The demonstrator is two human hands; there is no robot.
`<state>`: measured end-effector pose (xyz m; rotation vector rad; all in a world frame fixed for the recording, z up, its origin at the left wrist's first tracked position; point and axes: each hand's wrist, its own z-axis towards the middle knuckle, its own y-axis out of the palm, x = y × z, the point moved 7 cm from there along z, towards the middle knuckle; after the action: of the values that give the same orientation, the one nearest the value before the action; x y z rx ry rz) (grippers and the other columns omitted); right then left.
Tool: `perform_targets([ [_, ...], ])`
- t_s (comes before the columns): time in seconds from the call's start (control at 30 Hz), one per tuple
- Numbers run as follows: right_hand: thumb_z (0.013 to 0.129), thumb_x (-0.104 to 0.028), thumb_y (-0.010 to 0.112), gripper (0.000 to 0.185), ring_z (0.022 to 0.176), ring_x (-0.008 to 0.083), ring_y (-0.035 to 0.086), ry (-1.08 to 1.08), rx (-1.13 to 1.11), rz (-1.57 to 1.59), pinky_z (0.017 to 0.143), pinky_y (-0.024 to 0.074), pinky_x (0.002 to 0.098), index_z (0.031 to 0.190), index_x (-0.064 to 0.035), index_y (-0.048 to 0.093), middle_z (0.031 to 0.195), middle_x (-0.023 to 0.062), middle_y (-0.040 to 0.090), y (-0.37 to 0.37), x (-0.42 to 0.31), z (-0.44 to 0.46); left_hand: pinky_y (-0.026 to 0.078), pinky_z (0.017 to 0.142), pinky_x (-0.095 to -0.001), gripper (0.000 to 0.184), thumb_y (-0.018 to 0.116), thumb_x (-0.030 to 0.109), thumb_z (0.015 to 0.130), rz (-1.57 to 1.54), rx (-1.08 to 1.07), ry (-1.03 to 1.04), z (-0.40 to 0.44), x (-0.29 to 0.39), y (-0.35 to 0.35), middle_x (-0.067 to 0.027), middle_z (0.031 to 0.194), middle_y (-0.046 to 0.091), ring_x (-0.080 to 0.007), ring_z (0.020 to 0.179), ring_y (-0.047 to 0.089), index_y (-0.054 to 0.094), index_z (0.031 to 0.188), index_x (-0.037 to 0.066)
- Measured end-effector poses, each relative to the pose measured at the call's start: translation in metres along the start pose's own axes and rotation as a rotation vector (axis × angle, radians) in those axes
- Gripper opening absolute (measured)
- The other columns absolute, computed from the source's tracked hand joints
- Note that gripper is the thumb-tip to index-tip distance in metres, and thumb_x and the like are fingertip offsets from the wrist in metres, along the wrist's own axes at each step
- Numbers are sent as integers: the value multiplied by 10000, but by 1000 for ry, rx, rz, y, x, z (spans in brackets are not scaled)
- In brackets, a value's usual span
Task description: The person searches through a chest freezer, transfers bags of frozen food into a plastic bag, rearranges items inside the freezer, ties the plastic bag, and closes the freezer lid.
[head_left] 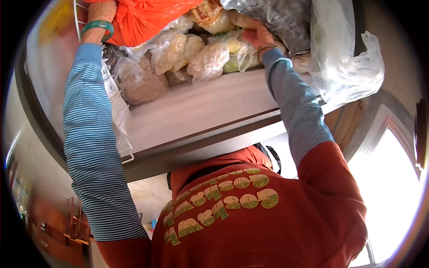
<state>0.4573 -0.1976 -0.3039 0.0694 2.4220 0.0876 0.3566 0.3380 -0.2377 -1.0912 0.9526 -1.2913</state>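
Note:
My left hand (103, 12), above a green bracelet, is at the upper left beside a bright red plastic bag (143, 20); its fingers are hidden or cut off by the frame. My right hand (258, 36) reaches among the clear bags, its fingers closed on a clear bag (242, 20) of pale food. Below and left of it lie more knotted clear bags, one with pale lumps (209, 61) and one with pinkish contents (143, 82). A greyish plastic bag (286, 22) with dark contents is just right of my right hand.
The bags fill an open chest freezer with a frosty inner wall (196, 105) and a dark front edge (201, 145). A white wire basket (117, 100) is by my left forearm. A whitish plastic bag (346, 67) hangs over the right edge. Wooden furniture (56, 232) stands at lower left.

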Motion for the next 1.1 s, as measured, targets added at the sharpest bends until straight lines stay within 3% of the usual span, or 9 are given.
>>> perform_targets([
  [0.1, 746, -272, 691, 338, 840, 280, 606, -58, 79, 128, 760, 508, 418, 1023, -96, 612, 966, 95, 634, 12, 11, 9, 414, 792, -415, 196, 420, 138, 834, 8, 4, -2, 0, -3, 0, -195, 958, 572, -362, 929, 523, 550, 939, 36],
  [0.17, 710, -287, 721, 348, 876, 247, 616, -865, 60, -1393, 773, 505, 362, 976, -77, 643, 978, 113, 648, 41, -27, -10, 414, 790, -415, 195, 421, 138, 834, 12, 6, -2, -1, -7, 0, -195, 957, 572, -362, 928, 524, 550, 938, 36],
  [0.2, 663, -306, 755, 378, 887, 210, 625, -616, 184, -1585, 777, 501, 312, 935, -61, 659, 952, 115, 659, 43, -28, 1, 414, 790, -415, 195, 421, 138, 833, 17, 6, -1, -1, -8, 0, -195, 957, 573, -362, 927, 524, 550, 937, 36],
  [0.3, 721, -252, 710, 320, 920, 246, 608, -691, 118, -1563, 783, 503, 364, 969, -61, 641, 974, 106, 650, 55, -35, -13, 415, 788, -416, 194, 422, 138, 833, 15, 6, -2, -2, -9, -2, -195, 955, 573, -363, 925, 525, 551, 936, 36],
  [0.4, 881, -200, 503, 240, 1001, 299, 552, -480, -171, -607, 784, 499, 452, 1064, -58, 565, 1071, 113, 595, 2, 15, 79, 416, 786, -416, 193, 423, 139, 832, 16, 8, 5, -5, -4, -3, -195, 953, 574, -363, 923, 525, 551, 934, 36],
  [0.47, 888, -223, 495, 256, 993, 296, 554, -134, -82, -116, 782, 500, 448, 1068, -55, 563, 1077, 114, 592, 4, 23, 64, 416, 785, -417, 192, 424, 139, 831, 15, 7, 8, -7, -2, -6, -195, 952, 574, -363, 922, 526, 551, 933, 36],
  [0.57, 882, -225, 512, 264, 980, 293, 553, -620, -94, -752, 785, 500, 430, 1067, -45, 563, 1081, 118, 592, -10, 14, 105, 417, 783, -417, 191, 425, 139, 830, 11, 4, 14, -8, 4, -8, -195, 950, 574, -364, 920, 527, 551, 931, 37],
  [0.8, 851, -209, 551, 259, 857, 288, 559, -501, 20, -1079, 640, 504, 384, 1025, -18, 567, 965, 128, 597, -16, 23, 136, 419, 778, -418, 189, 428, 140, 828, 13, -2, 26, -11, 4, -10, -195, 946, 576, -364, 916, 528, 552, 927, 37],
  [1.1, 886, -135, 475, 252, 1015, 298, 523, -568, -27, -1189, 822, 494, 452, 1104, -31, 547, 1135, 109, 556, 0, 11, 120, 421, 772, -420, 186, 431, 141, 826, 45, -17, 39, -6, -11, 1, -194, 941, 577, -365, 910, 530, 552, 921, 37],
])
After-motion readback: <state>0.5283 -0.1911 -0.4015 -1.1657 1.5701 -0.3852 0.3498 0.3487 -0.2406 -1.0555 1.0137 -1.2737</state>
